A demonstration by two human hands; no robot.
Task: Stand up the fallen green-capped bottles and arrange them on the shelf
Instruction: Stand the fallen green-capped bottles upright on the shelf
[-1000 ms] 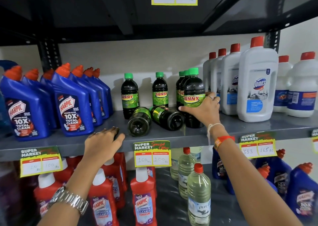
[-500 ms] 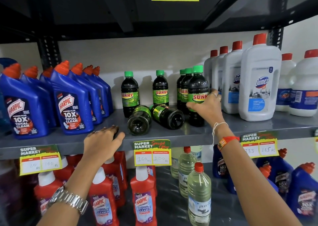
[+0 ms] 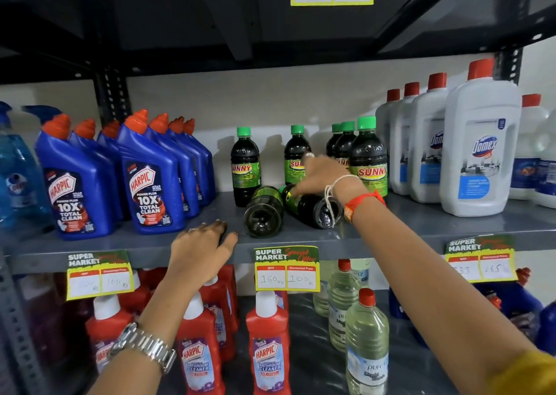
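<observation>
Two dark green-capped Sunny bottles lie on their sides on the grey shelf [image 3: 421,223], bases toward me: the left fallen bottle [image 3: 263,211] and the right fallen bottle [image 3: 313,208]. Behind them stand two single upright bottles [image 3: 245,165] [image 3: 296,156]. A tight row of three upright bottles [image 3: 368,156] stands at the right. My right hand [image 3: 319,174] reaches over the neck end of the right fallen bottle, fingers laid on it but not seen wrapped around it. My left hand [image 3: 201,241] rests palm down on the shelf's front edge, holding nothing.
Blue Harpic bottles [image 3: 150,178] crowd the shelf's left side and white Domex bottles [image 3: 481,153] its right. An upper shelf hangs close overhead. Below are red Harpic bottles [image 3: 267,343] and clear bottles [image 3: 365,343]. A price tag [image 3: 287,269] hangs on the shelf edge.
My right hand has let go of the front upright bottle at the right and moved left onto the right fallen bottle. The left hand has stayed on the shelf edge.
</observation>
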